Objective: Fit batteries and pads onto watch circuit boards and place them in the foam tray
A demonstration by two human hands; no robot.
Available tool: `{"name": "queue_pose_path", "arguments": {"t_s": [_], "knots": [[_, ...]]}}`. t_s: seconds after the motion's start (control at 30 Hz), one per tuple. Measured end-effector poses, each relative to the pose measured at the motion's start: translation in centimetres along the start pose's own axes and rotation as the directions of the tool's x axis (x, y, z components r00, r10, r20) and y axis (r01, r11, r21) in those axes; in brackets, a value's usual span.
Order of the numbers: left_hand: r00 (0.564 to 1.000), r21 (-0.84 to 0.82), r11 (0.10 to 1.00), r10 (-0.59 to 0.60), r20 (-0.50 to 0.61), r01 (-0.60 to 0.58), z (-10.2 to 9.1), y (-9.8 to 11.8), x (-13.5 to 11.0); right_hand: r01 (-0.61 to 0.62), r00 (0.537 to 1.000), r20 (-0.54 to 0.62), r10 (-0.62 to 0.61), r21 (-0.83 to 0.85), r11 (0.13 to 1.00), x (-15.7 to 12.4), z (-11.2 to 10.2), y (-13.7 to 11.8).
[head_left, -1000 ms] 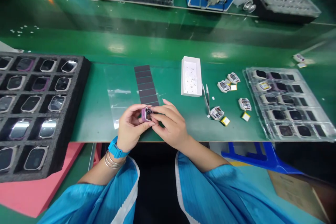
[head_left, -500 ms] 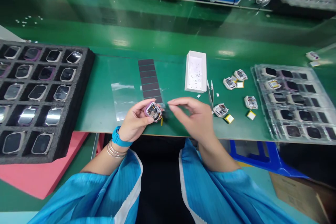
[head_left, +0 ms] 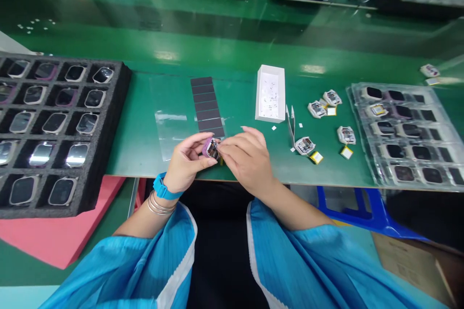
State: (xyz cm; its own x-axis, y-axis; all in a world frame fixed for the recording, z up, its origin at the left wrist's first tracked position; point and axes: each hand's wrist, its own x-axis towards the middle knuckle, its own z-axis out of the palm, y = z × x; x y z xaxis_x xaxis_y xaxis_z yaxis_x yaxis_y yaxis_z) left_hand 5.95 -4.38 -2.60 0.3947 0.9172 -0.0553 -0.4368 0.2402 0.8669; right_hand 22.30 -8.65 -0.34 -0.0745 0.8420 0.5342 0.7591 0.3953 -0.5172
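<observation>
My left hand (head_left: pixel 187 163) grips a purple smartwatch case (head_left: pixel 210 148) by its edges, with its open side and inner electronics facing right. My right hand (head_left: pixel 250 160) has come up against the case, thumb and fingertips pinched together at its right side. Whatever lies between those fingertips is too small or too covered to make out. A little yellow from a part below the case shows beside the right fingers. Just beyond both hands lies a strip of black adhesive rectangles (head_left: pixel 206 105) on clear film.
Tweezers (head_left: pixel 291 124) rest right of a white box (head_left: pixel 258 99) holding tiny bits. Several opened watch bodies (head_left: pixel 346 135) with small batteries lie farther right. A clear tray (head_left: pixel 389 118) stands at the right, and a black foam tray (head_left: pixel 118 101) of watch cases at the left.
My right hand has moved left, from a pinch in the air to the watch case. My left hand still holds the case, now turned slightly. The view has shifted a little.
</observation>
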Motion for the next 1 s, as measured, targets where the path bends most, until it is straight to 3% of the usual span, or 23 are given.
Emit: {"name": "queue_pose_path", "arguments": {"t_s": [0.07,0.1,0.13,0.17,0.23,0.27,0.33,0.4,0.5,0.6,0.7,0.8,1.0], "knots": [[0.999,-0.075,0.996,-0.038,0.0,0.038,0.2,0.2,0.1,-0.128,0.992,0.023,0.126,0.156,0.98,-0.1,0.3,0.3],[0.998,-0.116,0.991,-0.062,0.008,0.063,0.3,0.3,0.1,-0.22,0.976,0.064,0.21,0.318,0.922,-0.2,0.6,0.4],[0.996,-0.152,0.984,-0.086,0.017,0.088,0.4,0.6,0.1,-0.324,0.946,0.152,0.287,0.499,0.804,-0.4,0.8,0.6],[0.993,-0.179,0.977,-0.111,0.027,0.114,0.5,0.9,0.1,-0.431,0.901,0.279,0.332,0.649,0.627,-0.7,1.0,0.7],[0.987,-0.204,0.966,-0.153,0.043,0.159,0.6,1.5,0.2,-0.611,0.785,0.536,0.31,0.751,0.25,-1.2,1.2,1.0],[0.984,-0.209,0.962,-0.168,0.049,0.175,0.7,1.7,0.2,-0.667,0.733,0.616,0.289,0.735,0.125,-1.5,1.2,1.1],[0.98,-0.212,0.957,-0.189,0.062,0.198,0.6,2.1,0.2,-0.685,0.695,0.641,0.326,0.728,0.03,-1.7,0.6,1.2],[0.976,-0.214,0.952,-0.205,0.076,0.217,0.5,2.2,0.2,-0.616,0.737,0.537,0.411,0.783,0.081,-1.7,-0.5,1.2],[0.957,-0.228,0.931,-0.26,0.129,0.284,0.4,2.1,0.2,-0.459,0.847,0.292,0.444,0.824,0.332,-0.9,-2.1,0.8],[0.921,-0.227,0.899,-0.333,0.201,0.375,0.4,1.9,0.1,-0.303,0.938,0.116,0.327,0.73,0.612,0.3,-3.0,0.2],[0.884,-0.199,0.872,-0.399,0.243,0.448,0.4,1.9,0.0,-0.165,0.986,0.072,0.152,0.592,0.789,1.5,-2.7,-0.1],[0.863,-0.179,0.856,-0.434,0.26,0.485,0.1,2.2,-0.1,-0.09,0.996,0.062,0.069,0.484,0.87,2.2,-2.1,-0.2],[0.867,-0.137,0.862,-0.461,0.192,0.488,-0.1,2.5,0.2,-0.045,0.999,0.004,0.048,0.386,0.922,2.1,-0.8,-0.3]]}}
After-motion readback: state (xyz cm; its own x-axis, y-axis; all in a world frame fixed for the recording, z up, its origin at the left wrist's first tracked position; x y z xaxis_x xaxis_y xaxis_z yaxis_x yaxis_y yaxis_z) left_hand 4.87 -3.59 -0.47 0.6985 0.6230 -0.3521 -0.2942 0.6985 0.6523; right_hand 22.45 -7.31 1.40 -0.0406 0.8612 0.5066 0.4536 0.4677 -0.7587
